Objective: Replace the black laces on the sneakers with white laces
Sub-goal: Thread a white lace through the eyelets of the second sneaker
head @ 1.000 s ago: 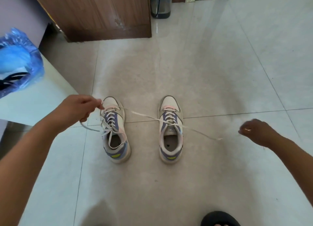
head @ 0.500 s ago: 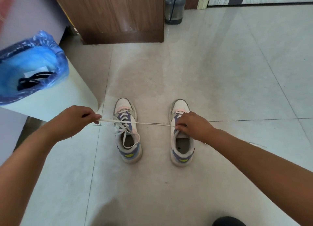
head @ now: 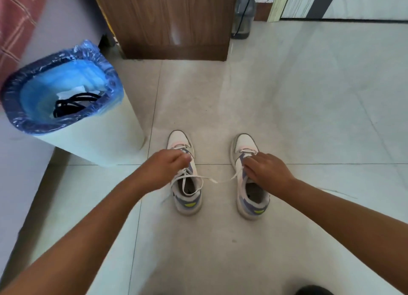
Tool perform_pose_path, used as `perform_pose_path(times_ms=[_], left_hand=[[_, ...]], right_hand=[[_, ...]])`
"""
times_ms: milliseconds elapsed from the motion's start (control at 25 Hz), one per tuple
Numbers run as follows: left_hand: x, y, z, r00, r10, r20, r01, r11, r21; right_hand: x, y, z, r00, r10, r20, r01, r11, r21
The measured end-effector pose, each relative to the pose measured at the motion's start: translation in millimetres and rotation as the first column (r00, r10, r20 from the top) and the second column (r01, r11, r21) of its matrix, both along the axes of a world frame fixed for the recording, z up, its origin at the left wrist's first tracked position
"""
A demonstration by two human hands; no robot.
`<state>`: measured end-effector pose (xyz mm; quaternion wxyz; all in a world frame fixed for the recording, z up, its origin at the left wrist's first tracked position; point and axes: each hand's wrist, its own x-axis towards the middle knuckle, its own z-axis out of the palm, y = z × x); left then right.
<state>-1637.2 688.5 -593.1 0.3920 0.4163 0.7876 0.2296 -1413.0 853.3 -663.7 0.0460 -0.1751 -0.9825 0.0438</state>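
Observation:
Two white sneakers with purple panels stand side by side on the tiled floor, toes pointing away. The left sneaker (head: 187,197) carries a white lace whose loose loops hang over its opening. My left hand (head: 164,171) is curled over its tongue area, and what it pinches is hidden. My right hand (head: 268,173) rests on the right sneaker (head: 254,204) with fingers curled at the eyelets. A white lace (head: 217,181) runs slack across the floor between the two shoes. Black laces (head: 72,104) lie inside the bin.
A white bin (head: 106,140) with a blue plastic liner stands left of the shoes. A wooden cabinet (head: 174,23) is behind, with a water jug (head: 244,18) beside it. A wall runs along the left.
My left hand has moved right onto the left sneaker. The lace that was stretched taut between my hands now lies slack. The view has tilted, showing more of the bin.

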Motion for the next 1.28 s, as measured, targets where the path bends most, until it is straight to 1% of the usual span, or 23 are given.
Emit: perform_pose_path(times_ms=[80, 160, 200, 280, 320, 400, 520, 600, 680, 760, 800, 840, 920, 960, 1080, 1160, 1200, 1240, 1280], left_hand=[[36, 38, -24, 0.987, -0.091, 0.136, 0.092, 0.996, -0.005], [60, 68, -43, 0.953, -0.157, 0.261, 0.180, 0.982, -0.063], [66, 78, -48, 0.937, -0.169, 0.306, 0.204, 0.975, -0.085], [66, 88, -55, 0.909, -0.167, 0.382, 0.220, 0.971, -0.098], [63, 90, -57, 0.901, -0.165, 0.401, 0.221, 0.971, -0.096], [55, 89, -57, 0.900, -0.169, 0.401, 0.216, 0.974, -0.073], [42, 76, -50, 0.909, -0.162, 0.384, 0.177, 0.984, -0.003], [31, 65, -38, 0.890, -0.158, 0.428, 0.153, 0.987, 0.047], [15, 53, -20, 0.841, -0.110, 0.530, 0.057, 0.992, 0.115], [-6, 42, 2, 0.805, -0.043, 0.591, -0.087, 0.978, 0.189], [-17, 37, 11, 0.775, -0.020, 0.632, -0.157, 0.962, 0.223], [-28, 33, 18, 0.723, -0.013, 0.690, -0.224, 0.941, 0.253], [-47, 25, 29, 0.595, -0.050, 0.802, -0.349, 0.883, 0.315], [-56, 22, 32, 0.552, -0.080, 0.830, -0.399, 0.849, 0.347], [-68, 14, 44, 0.511, -0.139, 0.848, -0.487, 0.766, 0.419], [-66, 13, 46, 0.472, -0.146, 0.869, -0.536, 0.735, 0.415], [-61, 15, 44, 0.445, -0.137, 0.885, -0.563, 0.726, 0.396], [-51, 19, 39, 0.411, -0.112, 0.905, -0.590, 0.724, 0.357], [-38, 25, 31, 0.375, -0.050, 0.926, -0.618, 0.730, 0.290]], right_hand=[[-2, -4, 4, 0.999, -0.015, -0.052, 0.014, 1.000, -0.019], [-7, -9, 7, 0.997, -0.059, -0.055, 0.056, 0.997, -0.049], [-8, -10, 6, 0.994, -0.090, -0.066, 0.086, 0.994, -0.062], [-8, -12, 4, 0.977, -0.211, -0.029, 0.205, 0.969, -0.135], [-8, -12, 3, 0.962, -0.273, 0.001, 0.269, 0.947, -0.178], [-7, -14, 2, 0.940, -0.337, 0.049, 0.338, 0.907, -0.252], [-11, -18, 2, 0.917, -0.387, 0.093, 0.398, 0.881, -0.255], [-16, -16, 2, 0.897, -0.415, 0.154, 0.442, 0.852, -0.280], [-20, -13, 2, 0.882, -0.423, 0.206, 0.468, 0.831, -0.301], [-21, -12, 3, 0.873, -0.426, 0.237, 0.484, 0.819, -0.309], [-21, -12, 2, 0.868, -0.431, 0.245, 0.492, 0.812, -0.314], [-21, -11, 2, 0.863, -0.441, 0.248, 0.503, 0.801, -0.325], [-21, -11, -1, 0.850, -0.463, 0.252, 0.526, 0.777, -0.347], [-21, -10, -1, 0.848, -0.462, 0.260, 0.528, 0.775, -0.347], [-27, -5, 2, 0.840, -0.440, 0.319, 0.531, 0.789, -0.311], [-29, 0, 2, 0.840, -0.419, 0.344, 0.522, 0.795, -0.308], [-29, 1, 3, 0.843, -0.418, 0.339, 0.523, 0.783, -0.336], [-27, 1, 3, 0.844, -0.432, 0.319, 0.533, 0.747, -0.398], [-23, 2, 3, 0.842, -0.462, 0.279, 0.539, 0.685, -0.490]])
